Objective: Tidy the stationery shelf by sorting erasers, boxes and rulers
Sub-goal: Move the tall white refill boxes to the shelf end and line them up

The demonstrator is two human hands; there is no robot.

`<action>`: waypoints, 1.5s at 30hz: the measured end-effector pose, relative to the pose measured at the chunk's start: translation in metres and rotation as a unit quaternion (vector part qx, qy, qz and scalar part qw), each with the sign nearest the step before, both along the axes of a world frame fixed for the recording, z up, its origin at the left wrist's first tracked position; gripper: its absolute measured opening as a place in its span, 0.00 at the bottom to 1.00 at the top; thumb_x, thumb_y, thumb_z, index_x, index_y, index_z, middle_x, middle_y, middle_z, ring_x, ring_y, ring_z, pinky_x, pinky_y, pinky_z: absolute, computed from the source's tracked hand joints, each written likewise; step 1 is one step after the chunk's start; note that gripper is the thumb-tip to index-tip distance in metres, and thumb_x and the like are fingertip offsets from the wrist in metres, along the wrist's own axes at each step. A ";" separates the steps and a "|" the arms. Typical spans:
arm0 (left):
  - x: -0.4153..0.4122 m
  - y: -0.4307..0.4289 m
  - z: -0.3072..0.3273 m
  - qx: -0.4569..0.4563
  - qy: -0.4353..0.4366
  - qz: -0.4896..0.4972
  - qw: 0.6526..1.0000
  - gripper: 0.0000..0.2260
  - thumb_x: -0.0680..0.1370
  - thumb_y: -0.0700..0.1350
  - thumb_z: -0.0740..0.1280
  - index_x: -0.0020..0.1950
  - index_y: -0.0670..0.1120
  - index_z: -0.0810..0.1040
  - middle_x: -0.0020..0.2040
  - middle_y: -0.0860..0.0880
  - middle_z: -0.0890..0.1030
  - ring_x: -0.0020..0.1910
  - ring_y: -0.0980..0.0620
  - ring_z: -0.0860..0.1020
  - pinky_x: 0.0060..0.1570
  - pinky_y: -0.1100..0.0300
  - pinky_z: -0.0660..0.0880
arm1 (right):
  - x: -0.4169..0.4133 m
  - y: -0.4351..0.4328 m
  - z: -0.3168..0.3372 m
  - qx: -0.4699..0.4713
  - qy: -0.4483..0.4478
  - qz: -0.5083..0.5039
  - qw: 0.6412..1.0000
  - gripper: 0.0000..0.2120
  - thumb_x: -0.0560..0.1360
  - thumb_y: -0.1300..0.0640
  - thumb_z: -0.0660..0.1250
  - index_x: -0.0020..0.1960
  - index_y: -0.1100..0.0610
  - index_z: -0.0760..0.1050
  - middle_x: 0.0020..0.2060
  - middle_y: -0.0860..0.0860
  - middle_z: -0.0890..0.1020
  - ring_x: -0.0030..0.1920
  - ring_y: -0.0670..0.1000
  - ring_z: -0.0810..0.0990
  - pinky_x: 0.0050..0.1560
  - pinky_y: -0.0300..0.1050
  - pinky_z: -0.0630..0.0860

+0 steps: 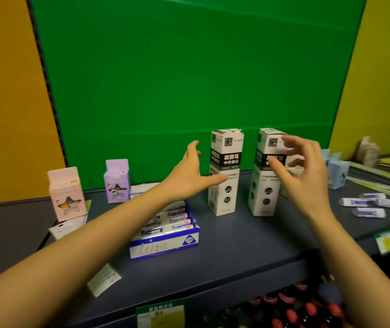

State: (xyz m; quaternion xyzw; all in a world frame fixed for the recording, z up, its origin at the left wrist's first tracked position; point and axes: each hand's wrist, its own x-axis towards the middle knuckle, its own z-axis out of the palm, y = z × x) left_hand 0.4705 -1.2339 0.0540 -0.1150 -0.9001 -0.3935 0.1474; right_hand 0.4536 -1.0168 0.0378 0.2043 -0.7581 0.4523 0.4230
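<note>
Green backdrop panel (pixel 189 79) fills the rear, flanked by an orange wall (pixel 6 91) on one side and a yellow wall (pixel 383 79) on the other. Dark grey shelf (pixel 236 245) runs across the view, carrying all stock; a green price tag (pixel 160 313) hangs on its front edge, characters not legible.

Landmark: blue tray (pixel 165 242), open-topped, marked "2B" on a triangle at its front corner, with pale script too blurred to read. It holds rows of wrapped erasers.

Right of the tray: two tall white-and-black boxes, upright, both printed with Chinese characters on a black band and "0.5" in a dot. Nearer box (pixel 226 171) stands just beside the tray; farther box (pixel 266 174) stands well right of it. Further right again: a pale blue carton (pixel 337 171), loose erasers (pixel 369 204) lying flat, and rulers (pixel 378 183) along the rear.

Left of the tray: purple carton (pixel 117 181) and pink carton (pixel 67 194), both upright with star windows. A white card (pixel 104 279) lies in front.

Left hand (pixel 189 176): fingers spread, thumb tip touching the nearer box's side, not gripping. Right hand (pixel 300 171): fingers curled loosely apart in front of the farther box; contact cannot be told, as it is blurred.
</note>
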 end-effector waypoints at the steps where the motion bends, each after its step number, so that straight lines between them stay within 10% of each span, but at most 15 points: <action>1: -0.003 0.004 0.001 0.017 -0.014 -0.008 1.000 0.48 0.68 0.55 0.72 0.75 0.46 0.42 0.75 0.43 0.58 0.72 0.46 0.62 0.71 0.49 0.62 | -0.003 0.003 -0.005 -0.023 -0.028 -0.008 0.999 0.23 0.71 0.57 0.71 0.63 0.56 0.69 0.55 0.49 0.70 0.54 0.50 0.73 0.52 0.35 0.71; 7: -0.017 0.018 0.001 0.078 -0.074 -0.056 0.993 0.51 0.68 0.50 0.74 0.74 0.44 0.36 0.75 0.45 0.61 0.70 0.47 0.66 0.71 0.52 0.62 | -0.012 0.004 -0.022 -0.066 -0.228 0.108 0.965 0.45 0.66 0.57 0.75 0.74 0.51 0.50 0.71 0.48 0.62 0.64 0.44 0.65 0.65 0.43 0.64; 13: -0.022 0.022 -0.010 0.096 -0.101 -0.079 0.987 0.43 0.69 0.45 0.73 0.71 0.45 0.44 0.69 0.45 0.70 0.66 0.48 0.71 0.67 0.51 0.67 | -0.019 -0.002 -0.032 -0.029 -0.353 0.169 0.920 0.38 0.70 0.57 0.72 0.72 0.51 0.53 0.61 0.44 0.70 0.62 0.46 0.69 0.60 0.42 0.66; 25: -0.018 0.035 0.010 0.107 -0.110 -0.144 0.978 0.12 0.74 0.46 0.67 0.56 0.50 0.68 0.51 0.52 0.79 0.48 0.55 0.78 0.49 0.53 0.76 | -0.002 0.028 -0.027 -0.085 -0.318 0.142 0.934 0.04 0.74 0.48 0.65 0.48 0.41 0.71 0.49 0.44 0.80 0.52 0.47 0.79 0.56 0.46 0.75; 30: -0.019 0.087 0.015 0.115 -0.102 -0.154 0.976 0.24 0.71 0.50 0.70 0.64 0.46 0.68 0.55 0.47 0.81 0.52 0.50 0.80 0.51 0.50 0.77 | 0.011 0.090 -0.021 -0.115 -0.296 0.111 0.942 0.11 0.75 0.45 0.62 0.56 0.46 0.71 0.55 0.48 0.81 0.53 0.48 0.80 0.57 0.47 0.75; 37: -0.011 0.210 -0.001 0.159 -0.093 -0.195 0.963 0.13 0.74 0.46 0.66 0.58 0.53 0.71 0.46 0.58 0.83 0.41 0.62 0.82 0.35 0.66 0.76 | 0.036 0.234 -0.032 -0.120 -0.297 0.077 0.944 0.12 0.74 0.44 0.63 0.56 0.46 0.72 0.54 0.50 0.81 0.52 0.50 0.81 0.55 0.49 0.76; 45: -0.021 0.358 -0.031 0.208 -0.113 -0.191 0.953 0.17 0.73 0.48 0.68 0.59 0.46 0.71 0.45 0.54 0.84 0.40 0.60 0.83 0.38 0.62 0.77 | 0.045 0.394 -0.047 -0.111 -0.308 0.021 0.945 0.15 0.73 0.44 0.64 0.56 0.51 0.69 0.50 0.50 0.79 0.47 0.48 0.80 0.46 0.43 0.74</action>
